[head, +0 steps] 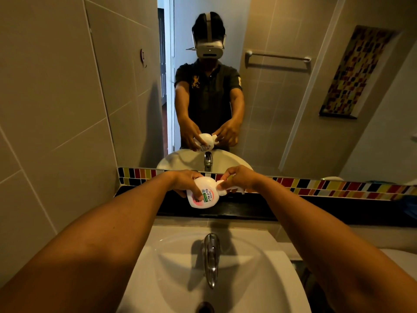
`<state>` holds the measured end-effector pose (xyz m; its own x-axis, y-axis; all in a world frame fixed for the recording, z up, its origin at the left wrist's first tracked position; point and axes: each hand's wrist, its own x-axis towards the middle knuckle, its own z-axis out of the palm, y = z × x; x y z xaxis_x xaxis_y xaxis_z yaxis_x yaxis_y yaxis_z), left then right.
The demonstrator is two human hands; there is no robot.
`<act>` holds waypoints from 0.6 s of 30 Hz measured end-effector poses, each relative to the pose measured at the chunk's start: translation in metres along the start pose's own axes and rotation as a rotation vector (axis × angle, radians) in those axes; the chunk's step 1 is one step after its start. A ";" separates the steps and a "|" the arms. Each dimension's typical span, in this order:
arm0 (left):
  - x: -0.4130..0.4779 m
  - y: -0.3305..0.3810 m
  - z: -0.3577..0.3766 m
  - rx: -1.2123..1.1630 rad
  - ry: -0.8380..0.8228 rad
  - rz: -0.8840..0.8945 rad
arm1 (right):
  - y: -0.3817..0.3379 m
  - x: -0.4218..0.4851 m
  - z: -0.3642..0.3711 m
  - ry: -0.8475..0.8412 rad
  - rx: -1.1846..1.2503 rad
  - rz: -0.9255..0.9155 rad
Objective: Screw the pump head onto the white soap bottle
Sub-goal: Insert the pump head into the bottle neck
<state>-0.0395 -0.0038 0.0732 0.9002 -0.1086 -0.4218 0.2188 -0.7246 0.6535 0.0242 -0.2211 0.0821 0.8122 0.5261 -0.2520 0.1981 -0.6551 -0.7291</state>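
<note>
The white soap bottle [204, 195] with a pink and green label is held tilted on its side above the black ledge, its neck pointing right. My left hand [186, 182] wraps around the bottle's body. My right hand [239, 179] grips the white pump head [228, 189] at the bottle's neck; its nozzle sticks out to the right under my fingers. The joint between pump head and neck is partly hidden by my fingers. The mirror repeats both hands and the bottle.
A white sink [259, 279] with a chrome tap [211, 256] lies below my arms. The black ledge [282, 208] and a coloured tile strip [338, 187] run behind it. The mirror [282, 109] stands just behind my hands; a tiled wall is at left.
</note>
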 end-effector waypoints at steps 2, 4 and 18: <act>0.000 0.000 0.001 -0.001 -0.001 0.010 | -0.001 -0.003 0.001 -0.012 0.028 0.033; 0.000 -0.001 0.002 -0.006 0.003 0.018 | -0.001 -0.007 0.001 -0.046 0.070 0.136; 0.001 -0.013 0.005 -0.218 0.034 0.010 | 0.016 -0.024 -0.009 -0.278 0.873 0.074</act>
<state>-0.0427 0.0020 0.0615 0.9139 -0.0893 -0.3961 0.2831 -0.5592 0.7792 0.0125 -0.2493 0.0826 0.6225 0.6846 -0.3792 -0.4258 -0.1103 -0.8981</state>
